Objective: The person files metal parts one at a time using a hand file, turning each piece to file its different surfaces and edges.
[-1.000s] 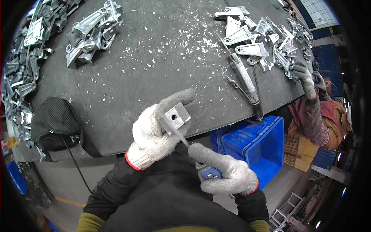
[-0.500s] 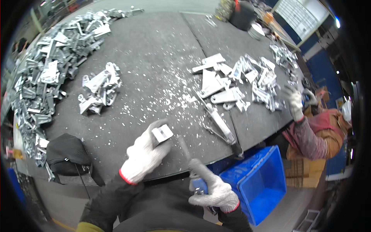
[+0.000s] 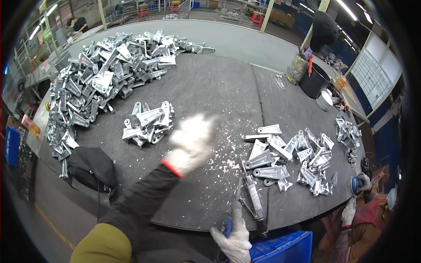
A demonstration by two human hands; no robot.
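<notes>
My left hand (image 3: 193,142), in a white knit glove with a red cuff, reaches over the middle of the table and is smeared by motion. Whether anything is in its fingers cannot be made out. To its left lies a small heap of silver metal brackets (image 3: 150,122). My gloved right hand (image 3: 235,243) is low at the table's front edge, closed around the blue handle of a hand tool (image 3: 227,225). A narrow grey blade, probably part of this tool, points up past my index finger. Beside it lies a long silver tool (image 3: 254,197).
A large bracket pile (image 3: 105,70) covers the far left, with a black bag (image 3: 91,168) in front. More brackets (image 3: 267,160) lie at right. A blue bin (image 3: 285,247) stands below the edge. At far right, a co-worker's gloved hand (image 3: 363,181) holds a round blue tool.
My left hand, which held a small metal piece near the front edge, has moved forward over the table. The view has tilted up. My right hand still grips the blue-handled tool.
</notes>
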